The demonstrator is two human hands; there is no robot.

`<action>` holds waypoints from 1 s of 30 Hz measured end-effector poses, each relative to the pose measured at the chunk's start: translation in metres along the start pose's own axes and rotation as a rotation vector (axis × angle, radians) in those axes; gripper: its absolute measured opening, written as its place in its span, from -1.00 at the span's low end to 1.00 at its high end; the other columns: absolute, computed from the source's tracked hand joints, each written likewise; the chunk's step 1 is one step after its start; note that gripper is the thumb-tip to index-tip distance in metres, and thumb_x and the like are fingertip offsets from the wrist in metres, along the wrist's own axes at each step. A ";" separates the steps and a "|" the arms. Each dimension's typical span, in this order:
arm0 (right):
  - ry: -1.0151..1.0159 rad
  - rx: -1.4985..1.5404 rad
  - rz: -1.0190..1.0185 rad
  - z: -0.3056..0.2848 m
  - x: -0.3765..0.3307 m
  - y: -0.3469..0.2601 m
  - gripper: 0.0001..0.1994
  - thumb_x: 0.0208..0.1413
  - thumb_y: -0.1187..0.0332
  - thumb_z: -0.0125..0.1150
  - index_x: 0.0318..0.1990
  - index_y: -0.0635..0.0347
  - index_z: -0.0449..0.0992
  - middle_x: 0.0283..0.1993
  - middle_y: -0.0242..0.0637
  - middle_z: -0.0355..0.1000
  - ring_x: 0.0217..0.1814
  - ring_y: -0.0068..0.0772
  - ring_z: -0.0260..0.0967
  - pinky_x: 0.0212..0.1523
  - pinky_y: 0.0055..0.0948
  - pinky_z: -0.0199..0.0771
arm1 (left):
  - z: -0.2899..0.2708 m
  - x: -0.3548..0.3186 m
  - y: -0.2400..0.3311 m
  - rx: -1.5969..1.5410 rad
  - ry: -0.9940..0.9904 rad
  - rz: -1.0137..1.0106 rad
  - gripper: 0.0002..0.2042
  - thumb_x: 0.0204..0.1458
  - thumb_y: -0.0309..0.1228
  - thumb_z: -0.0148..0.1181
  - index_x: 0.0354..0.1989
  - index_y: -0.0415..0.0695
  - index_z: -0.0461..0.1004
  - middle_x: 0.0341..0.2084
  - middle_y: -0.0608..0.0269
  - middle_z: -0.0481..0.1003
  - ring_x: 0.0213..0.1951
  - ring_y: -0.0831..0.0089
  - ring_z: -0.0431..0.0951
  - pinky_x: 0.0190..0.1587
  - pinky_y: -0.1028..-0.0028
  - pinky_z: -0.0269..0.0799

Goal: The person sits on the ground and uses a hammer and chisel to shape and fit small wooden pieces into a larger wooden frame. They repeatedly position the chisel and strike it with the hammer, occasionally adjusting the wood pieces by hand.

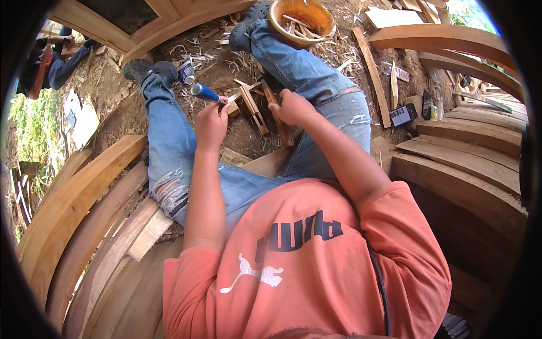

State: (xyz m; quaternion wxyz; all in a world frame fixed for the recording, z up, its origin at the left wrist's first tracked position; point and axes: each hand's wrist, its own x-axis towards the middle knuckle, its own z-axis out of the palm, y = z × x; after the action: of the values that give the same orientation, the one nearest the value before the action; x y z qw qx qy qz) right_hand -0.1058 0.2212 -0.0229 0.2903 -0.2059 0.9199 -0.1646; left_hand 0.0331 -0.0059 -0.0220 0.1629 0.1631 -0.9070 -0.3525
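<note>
My left hand (211, 125) is closed on a chisel (204, 92) with a blue handle; the handle points up and to the left, and its metal end shows above my fingers. My right hand (293, 107) is wrapped round a dark brown length of wood (282, 129), held slanted beside my right knee. Between my hands, over the ground, stands a small pale slotted wooden piece (254, 108) with thin strips around it. Whether the chisel's tip touches it I cannot tell.
An orange-brown bucket (322, 25) with wood strips stands beyond my right leg. A purple and white can (186, 72) lies near my left shoe. Shavings cover the ground. A phone (403, 115) lies to the right. Curved boards (84, 192) flank me; another person (56, 65) is far left.
</note>
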 end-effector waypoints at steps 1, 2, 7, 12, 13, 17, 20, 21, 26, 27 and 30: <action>-0.081 -0.015 0.058 0.007 -0.002 0.003 -0.31 0.33 -0.10 0.31 0.26 0.43 0.41 0.13 0.18 0.60 0.24 0.20 0.58 0.24 -0.02 0.57 | 0.001 -0.001 -0.002 -0.002 0.007 0.003 -0.84 0.23 -0.40 0.37 -0.06 -0.12 0.66 -0.25 -0.01 0.70 -0.19 -0.07 0.71 -0.14 0.16 0.60; -0.163 -0.030 0.114 0.014 -0.004 0.006 -0.28 0.33 -0.10 0.31 0.28 0.45 0.38 0.16 0.20 0.59 0.25 0.20 0.57 0.25 -0.02 0.57 | 0.001 -0.002 -0.005 -0.004 0.015 0.005 -0.84 0.23 -0.39 0.37 -0.07 -0.12 0.66 -0.25 -0.01 0.70 -0.19 -0.07 0.71 -0.15 0.16 0.60; -0.203 -0.065 0.079 0.056 0.012 0.016 -0.12 0.19 -0.16 0.46 0.26 0.57 0.31 0.06 0.27 0.62 0.17 0.22 0.62 0.14 -0.03 0.64 | 0.000 0.000 0.005 0.075 0.002 0.009 -0.85 0.25 -0.38 0.35 -0.07 -0.09 0.66 -0.24 0.01 0.71 -0.19 -0.07 0.71 -0.15 0.13 0.60; -0.303 0.415 0.254 0.065 0.035 0.032 -0.68 0.24 0.19 0.33 -0.13 0.35 0.54 -0.25 0.00 0.60 -0.28 -0.03 0.63 -0.24 -0.13 0.66 | 0.003 0.003 0.007 0.076 0.007 0.005 -0.83 0.25 -0.37 0.35 -0.03 -0.05 0.65 -0.23 -0.01 0.70 -0.17 -0.09 0.71 -0.14 0.08 0.61; -0.328 0.664 0.308 0.055 0.031 0.032 -0.75 0.25 0.24 0.28 -0.21 0.29 0.53 -0.33 -0.10 0.55 -0.38 -0.13 0.57 -0.33 -0.17 0.62 | 0.002 0.001 0.006 0.075 0.014 -0.018 -0.82 0.25 -0.36 0.35 -0.02 -0.05 0.65 -0.22 -0.01 0.70 -0.17 -0.09 0.71 -0.14 0.07 0.61; -0.320 0.992 0.270 -0.026 -0.031 0.007 -0.74 0.39 0.17 0.25 -0.06 0.20 0.48 -0.44 -0.35 0.40 -0.53 -0.44 0.39 -0.51 -0.38 0.46 | -0.003 -0.004 0.011 0.063 -0.006 -0.058 -0.79 0.27 -0.35 0.30 0.04 -0.02 0.59 -0.27 -0.02 0.67 -0.20 -0.13 0.68 -0.18 -0.01 0.56; -0.127 0.977 0.056 -0.044 -0.075 0.009 -0.66 0.43 0.19 0.26 0.13 0.24 0.43 -0.41 -0.35 0.43 -0.51 -0.49 0.42 -0.47 -0.42 0.52 | -0.005 -0.004 0.017 0.074 -0.035 -0.064 -0.83 0.30 -0.35 0.25 0.02 -0.01 0.55 -0.30 -0.02 0.65 -0.23 -0.15 0.66 -0.22 -0.05 0.52; -0.062 1.001 -0.021 -0.048 -0.085 0.009 -0.65 0.44 0.20 0.26 0.17 0.25 0.41 -0.40 -0.35 0.44 -0.50 -0.50 0.43 -0.46 -0.43 0.54 | -0.006 -0.003 0.017 0.070 -0.039 -0.062 -0.84 0.31 -0.34 0.24 0.01 -0.01 0.55 -0.31 -0.02 0.65 -0.24 -0.15 0.66 -0.23 -0.05 0.51; -0.057 0.664 -0.046 -0.121 -0.129 -0.033 -0.70 0.47 0.30 0.22 0.17 0.29 0.39 -0.38 -0.33 0.47 -0.46 -0.53 0.46 -0.41 -0.44 0.56 | -0.006 -0.004 0.018 0.094 -0.078 -0.141 -0.82 0.29 -0.36 0.20 0.02 -0.03 0.57 -0.30 0.01 0.66 -0.23 -0.12 0.68 -0.20 -0.08 0.54; -0.020 0.645 -0.029 -0.130 -0.134 -0.032 -0.71 0.49 0.31 0.19 0.18 0.28 0.39 -0.38 -0.33 0.47 -0.47 -0.54 0.45 -0.40 -0.46 0.57 | -0.005 -0.006 0.017 0.084 -0.072 -0.139 -0.82 0.31 -0.35 0.19 0.02 -0.02 0.56 -0.30 0.02 0.66 -0.22 -0.12 0.68 -0.19 -0.07 0.54; 0.123 0.476 -0.159 -0.155 -0.146 -0.039 -0.76 0.47 0.30 0.21 0.08 0.29 0.45 -0.41 -0.37 0.49 -0.44 -0.60 0.49 -0.41 -0.48 0.51 | -0.001 -0.005 0.012 0.074 -0.086 -0.132 -0.83 0.34 -0.33 0.19 0.03 -0.02 0.55 -0.29 0.02 0.65 -0.21 -0.10 0.67 -0.17 -0.04 0.55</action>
State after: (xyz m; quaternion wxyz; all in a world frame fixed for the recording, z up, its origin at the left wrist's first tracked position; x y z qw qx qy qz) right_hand -0.0791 0.2852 0.1823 0.2600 -0.1930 0.8520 -0.4113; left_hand 0.0359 0.0033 -0.0138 0.0941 0.2131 -0.9129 -0.3353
